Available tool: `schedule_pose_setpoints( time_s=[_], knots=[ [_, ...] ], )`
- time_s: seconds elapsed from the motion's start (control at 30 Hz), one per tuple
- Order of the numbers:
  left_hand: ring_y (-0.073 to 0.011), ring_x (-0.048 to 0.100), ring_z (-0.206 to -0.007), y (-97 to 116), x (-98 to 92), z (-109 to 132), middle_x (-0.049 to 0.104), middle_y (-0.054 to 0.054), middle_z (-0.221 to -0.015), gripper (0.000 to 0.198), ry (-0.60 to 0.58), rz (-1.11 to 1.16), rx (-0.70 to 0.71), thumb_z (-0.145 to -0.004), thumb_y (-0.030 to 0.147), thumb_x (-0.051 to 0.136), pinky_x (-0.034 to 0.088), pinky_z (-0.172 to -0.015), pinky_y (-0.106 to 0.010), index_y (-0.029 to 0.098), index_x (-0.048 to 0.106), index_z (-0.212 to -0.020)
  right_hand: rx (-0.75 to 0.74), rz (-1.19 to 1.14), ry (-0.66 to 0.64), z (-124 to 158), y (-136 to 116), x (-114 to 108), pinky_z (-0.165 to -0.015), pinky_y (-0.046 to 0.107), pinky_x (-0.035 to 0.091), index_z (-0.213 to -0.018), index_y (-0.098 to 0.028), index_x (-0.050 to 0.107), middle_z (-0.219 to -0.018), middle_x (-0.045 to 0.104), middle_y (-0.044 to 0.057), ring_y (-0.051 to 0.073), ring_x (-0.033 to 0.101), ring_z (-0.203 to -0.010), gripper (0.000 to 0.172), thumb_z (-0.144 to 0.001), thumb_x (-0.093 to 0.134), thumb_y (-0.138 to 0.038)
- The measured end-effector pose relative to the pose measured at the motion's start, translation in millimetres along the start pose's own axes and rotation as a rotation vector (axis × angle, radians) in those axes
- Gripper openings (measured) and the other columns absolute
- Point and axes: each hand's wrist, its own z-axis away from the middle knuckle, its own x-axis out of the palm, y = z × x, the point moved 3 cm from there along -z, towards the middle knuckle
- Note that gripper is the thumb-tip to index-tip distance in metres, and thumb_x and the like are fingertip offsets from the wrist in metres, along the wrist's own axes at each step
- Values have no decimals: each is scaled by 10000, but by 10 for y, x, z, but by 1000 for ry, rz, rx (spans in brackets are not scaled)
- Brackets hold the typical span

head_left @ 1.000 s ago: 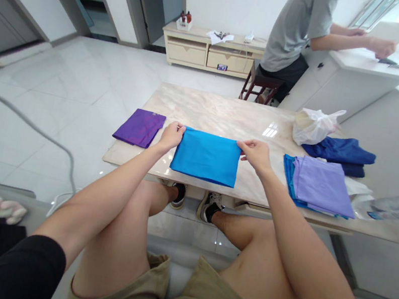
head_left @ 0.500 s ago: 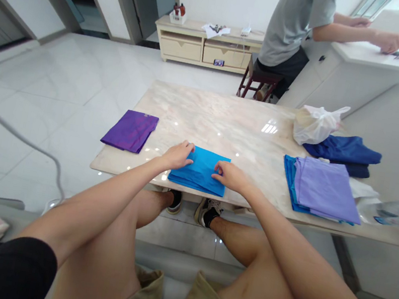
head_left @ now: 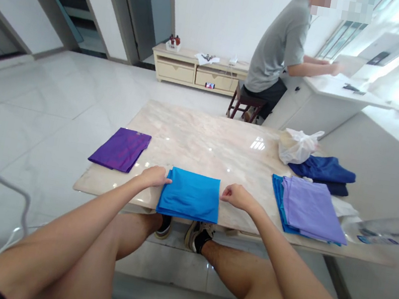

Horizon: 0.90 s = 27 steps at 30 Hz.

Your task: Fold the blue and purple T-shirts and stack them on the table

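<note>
A folded bright blue cloth (head_left: 191, 196) lies flat at the front edge of the table, between my two hands. My left hand (head_left: 155, 177) is closed at its left edge, the thumb on top of the fabric and the other fingers curled. Just off the right edge, my right hand (head_left: 237, 196) rests low over the table with its fingers curled together; no fabric shows in them. To the left lies a folded purple cloth (head_left: 121, 149). A stack topped by a folded lavender cloth (head_left: 314, 207) lies to the right, with blue fabric beneath.
Dark blue fabric (head_left: 324, 169) and a white plastic bag (head_left: 299, 146) sit at the marble table's (head_left: 194, 133) right end, near a clear plastic bottle (head_left: 388, 229). Beyond the table, a person in a grey shirt (head_left: 280, 45) sits on a stool (head_left: 244, 101) at a white counter.
My hands have moved apart, from above the blue cloth out to its left and right edges. The cloth now looks flatter and smoother. The view has tilted up.
</note>
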Motion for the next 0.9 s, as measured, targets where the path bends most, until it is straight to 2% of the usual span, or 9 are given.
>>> schedule_pose_setpoints(
  time_s=[0.07, 0.17, 0.3, 0.4, 0.5, 0.6, 0.73, 0.83, 0.9],
  knots=[
    [-343, 771, -779, 14, 22, 21, 667, -113, -572, 505, -47, 43, -35, -698, 552, 953, 545, -696, -338, 224, 597, -553, 38, 14, 52, -29, 29, 25, -720, 268, 474, -721, -199, 766, -808, 794, 74, 237, 734, -815, 168, -804, 912, -191],
    [-285, 742, -658, 45, 91, 55, 695, -104, -592, 521, -118, 127, -73, -710, 606, 937, 546, -620, -323, 210, 615, -605, 91, 18, 124, -77, 54, 81, -716, 263, 475, -839, -174, 765, -890, 801, 104, 244, 748, -862, 142, -863, 889, -239],
    [-252, 718, -622, 108, 187, 51, 700, -87, -615, 511, -114, 152, -67, -748, 613, 904, 507, -559, -295, 214, 597, -660, 71, 8, 191, -136, 33, 99, -790, 266, 505, -1045, -155, 748, -983, 792, 111, 236, 750, -925, 147, -954, 809, -253],
    [-274, 745, -719, 182, 255, 6, 708, -64, -658, 438, -68, 95, -4, -710, 518, 937, 528, -601, -298, 228, 610, -690, -15, 13, 223, -172, -35, 95, -943, 285, 524, -1155, -157, 720, -1147, 769, 128, 236, 730, -1072, 193, -995, 758, -258],
    [-293, 769, -895, 267, 303, -43, 768, -60, -804, 356, -37, 17, 83, -679, 420, 945, 577, -736, -304, 229, 650, -736, -169, 46, 241, -200, -138, 127, -1129, 346, 489, -1224, -172, 708, -1318, 716, 148, 270, 657, -1284, 249, -1003, 748, -280],
    [-305, 766, -1013, 327, 325, -72, 811, -69, -965, 280, -28, -67, 150, -719, 377, 906, 590, -852, -319, 219, 690, -799, -316, 137, 241, -217, -233, 187, -1210, 430, 451, -1318, -155, 687, -1394, 682, 185, 319, 606, -1371, 324, -1021, 714, -283],
    [-318, 767, -1097, 360, 335, -68, 823, -89, -1109, 240, 5, -153, 198, -799, 375, 868, 585, -921, -339, 212, 737, -918, -251, 231, 125, -247, -240, 253, -1160, 380, 465, -1394, -163, 640, -1392, 701, 174, 293, 633, -1352, 368, -1069, 669, -332],
    [-323, 765, -1154, 378, 331, -43, 819, -103, -1172, 219, 71, -181, 211, -891, 387, 808, 577, -943, -352, 221, 753, -1023, -161, 250, 64, -259, -193, 259, -1010, 346, 512, -1391, -164, 635, -1280, 758, 165, 295, 698, -1242, 421, -1062, 701, -417],
    [-322, 753, -1202, 396, 316, -23, 810, -106, -1224, 226, 126, -183, 213, -936, 384, 768, 570, -952, -355, 232, 749, -1102, -123, 256, 30, -265, -167, 259, -893, 332, 518, -1321, -158, 673, -1192, 787, 164, 304, 740, -1124, 455, -1027, 747, -498]
  ],
)
